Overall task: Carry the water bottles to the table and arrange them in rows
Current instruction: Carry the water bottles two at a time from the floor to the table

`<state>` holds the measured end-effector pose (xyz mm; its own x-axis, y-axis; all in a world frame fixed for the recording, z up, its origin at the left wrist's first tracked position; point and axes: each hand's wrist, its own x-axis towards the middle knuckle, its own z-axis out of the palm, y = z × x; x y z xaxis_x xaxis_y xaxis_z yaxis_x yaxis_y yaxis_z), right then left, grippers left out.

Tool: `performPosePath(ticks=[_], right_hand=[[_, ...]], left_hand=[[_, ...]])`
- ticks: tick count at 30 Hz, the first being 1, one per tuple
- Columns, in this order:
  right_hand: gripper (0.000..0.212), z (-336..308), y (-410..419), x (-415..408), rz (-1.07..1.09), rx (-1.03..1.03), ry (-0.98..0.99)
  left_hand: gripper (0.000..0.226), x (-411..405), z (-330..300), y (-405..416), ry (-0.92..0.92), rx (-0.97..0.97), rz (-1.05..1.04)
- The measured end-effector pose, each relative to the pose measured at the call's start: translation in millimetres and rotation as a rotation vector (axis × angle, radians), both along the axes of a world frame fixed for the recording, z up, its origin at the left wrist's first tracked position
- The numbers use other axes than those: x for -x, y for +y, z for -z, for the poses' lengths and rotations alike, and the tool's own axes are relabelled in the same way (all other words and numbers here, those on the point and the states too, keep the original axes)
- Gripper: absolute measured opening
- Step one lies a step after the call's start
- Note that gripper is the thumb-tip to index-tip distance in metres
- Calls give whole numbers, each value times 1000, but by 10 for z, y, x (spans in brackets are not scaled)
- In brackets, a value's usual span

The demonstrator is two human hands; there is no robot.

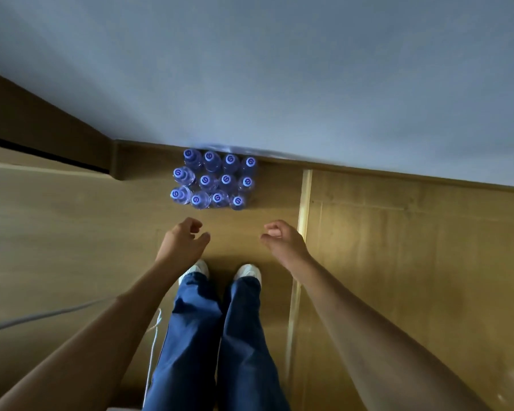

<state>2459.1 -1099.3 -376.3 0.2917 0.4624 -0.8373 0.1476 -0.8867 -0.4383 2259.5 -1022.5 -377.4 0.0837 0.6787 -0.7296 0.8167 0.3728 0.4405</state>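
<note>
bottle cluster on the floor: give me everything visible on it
The water bottles stand upright on the wooden floor, packed in a tight block of twelve, three rows of four, its far side at the foot of the pale wall. Seen from above: clear plastic bodies, blue caps with a white ring mark. Possibly shrink-wrapped; cannot tell. Nothing touches them: the left hand and right hand are short of the near row, fingers loosely curled, holding nothing.

Clear water bottles [213, 179], every cap blue with a white ring mark. Blue trousers [217, 336] over white shoes [247, 272], tan wood-grain floor [413, 262], pale grey-blue wall [279, 69].
</note>
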Motion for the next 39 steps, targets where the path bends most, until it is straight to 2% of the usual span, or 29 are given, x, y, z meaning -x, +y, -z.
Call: performPosePath(ticks=[9, 16, 20, 23, 31, 39], right_hand=[[53, 1627, 308, 113, -100, -71, -51], [73, 2934, 457, 159, -47, -139, -77], [85, 3467, 466, 181, -5, -211, -50], [89, 3716, 486, 194, -5, -292, -46], [80, 4048, 544, 281, 0, -457, -141], [77, 4122, 514, 305, -4, -530, -229]], left_hand=[[39, 45, 1636, 119, -8, -80, 74], [48, -102, 2829, 255, -133, -349, 135], [60, -185, 3356, 267, -180, -432, 157], [64, -236, 3628, 283, -213, -457, 153], [74, -204, 3947, 292, -257, -519, 58], [66, -211, 3978, 268, -169, -598, 216]])
